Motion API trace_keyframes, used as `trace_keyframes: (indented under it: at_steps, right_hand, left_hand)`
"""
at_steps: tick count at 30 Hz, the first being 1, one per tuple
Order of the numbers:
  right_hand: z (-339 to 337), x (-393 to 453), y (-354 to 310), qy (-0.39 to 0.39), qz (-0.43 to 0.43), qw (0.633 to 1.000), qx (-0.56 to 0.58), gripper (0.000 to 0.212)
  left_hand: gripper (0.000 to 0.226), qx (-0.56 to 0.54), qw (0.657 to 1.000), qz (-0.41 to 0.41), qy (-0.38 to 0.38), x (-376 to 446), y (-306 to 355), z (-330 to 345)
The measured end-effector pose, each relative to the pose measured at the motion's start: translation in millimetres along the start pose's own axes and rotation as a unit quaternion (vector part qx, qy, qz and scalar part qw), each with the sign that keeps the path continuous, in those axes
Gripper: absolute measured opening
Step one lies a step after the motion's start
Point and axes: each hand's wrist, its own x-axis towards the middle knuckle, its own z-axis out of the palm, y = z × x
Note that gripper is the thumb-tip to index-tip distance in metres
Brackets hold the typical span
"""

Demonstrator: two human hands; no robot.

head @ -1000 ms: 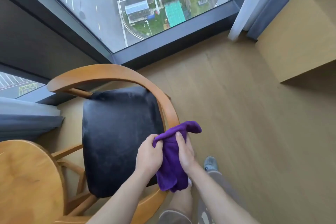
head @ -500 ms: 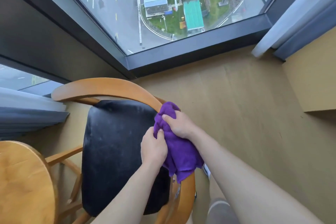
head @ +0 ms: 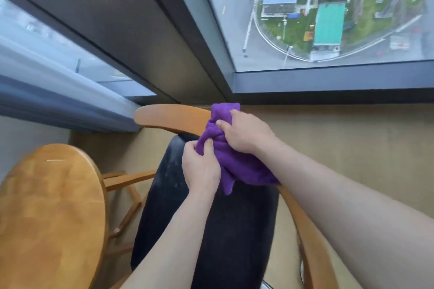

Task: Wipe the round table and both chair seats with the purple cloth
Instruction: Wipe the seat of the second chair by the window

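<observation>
Cloth (head: 237, 164) bunched above the black seat (head: 225, 241), held clear of it. Right hand (head: 244, 134) grips the upper end, left hand (head: 200, 166) pinches its near edge. Seat lies directly below; tabletop (head: 49, 213) to the left.

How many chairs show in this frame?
1: the chair with the black seat, below both hands and right of the round table. The task mentions a second chair; it isn't in view here.

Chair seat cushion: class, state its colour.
Black, with faint pale smudges; the chair seat cushion shows best in the head view.
</observation>
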Motion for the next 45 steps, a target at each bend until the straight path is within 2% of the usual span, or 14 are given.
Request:
trace_keyframes:
  at_steps: [7, 11, 13, 16, 18, 20, 24, 28, 34, 39, 42, 45]
  right_hand:
    - [4.0, 75.0, -61.0, -0.073, -0.058, 0.995, -0.048, 0.059]
    - [-4.6, 70.7, -56.3, -0.091, -0.064, 0.993, -0.040, 0.055]
    - [-13.6, 55.2, -42.9, -0.085, -0.056, 0.994, -0.030, 0.053]
    - [-25.2, 16.4, -11.5, -0.056, -0.030, 0.998, 0.008, 0.043]
    - [-27.9, -21.3, 15.7, -0.037, 0.004, 0.996, 0.076, 0.032]
    - [-22.4, -64.6, 43.6, -0.025, 0.053, 0.987, 0.150, 0.032]
    - [5.7, -154.6, 87.1, 0.008, 0.138, 0.953, 0.271, 0.033]
    - [40.2, -223.7, 98.8, 0.054, 0.204, 0.907, 0.363, 0.026]
    - [79.6, -293.9, 87.3, 0.159, 0.213, 0.883, 0.388, 0.021]
    - [142.8, -354.1, 72.5, 0.276, 0.225, 0.845, 0.398, 0.018]
    - [194.3, -379.0, 62.4, 0.331, 0.242, 0.814, 0.411, 0.036]
    - [241.6, -395.8, 53.0, 0.358, 0.249, 0.801, 0.410, 0.051]
  left_hand:
    - [0.036, -0.066, 0.995, -0.061, 0.046, 67.8, -9.4, -28.1]
    - [0.042, -0.072, 0.991, -0.107, -0.015, 70.7, -6.2, -35.8]
    - [0.039, -0.052, 0.991, -0.105, -0.056, 59.7, -3.1, -30.9]
    - [0.038, -0.015, 0.993, -0.057, -0.103, 28.4, -4.3, -17.8]
    - [0.039, -0.013, 0.989, -0.043, -0.141, 1.2, -9.6, -8.6]
    - [0.038, 0.001, 0.981, -0.041, -0.187, -29.6, -20.4, -1.1]
    - [0.041, 0.048, 0.956, -0.039, -0.288, -96.5, -56.8, 4.5]
    - [0.042, 0.046, 0.932, -0.042, -0.356, -149.3, -89.6, -9.4]
    - [0.044, 0.040, 0.919, -0.012, -0.393, -190.9, -118.6, -47.1]
    - [0.039, 0.090, 0.906, 0.037, -0.411, -216.5, -153.4, -84.1]
    - [0.038, 0.128, 0.903, 0.085, -0.401, -225.7, -178.4, -110.3]
    - [0.037, 0.184, 0.896, 0.133, -0.382, -231.5, -208.5, -133.3]
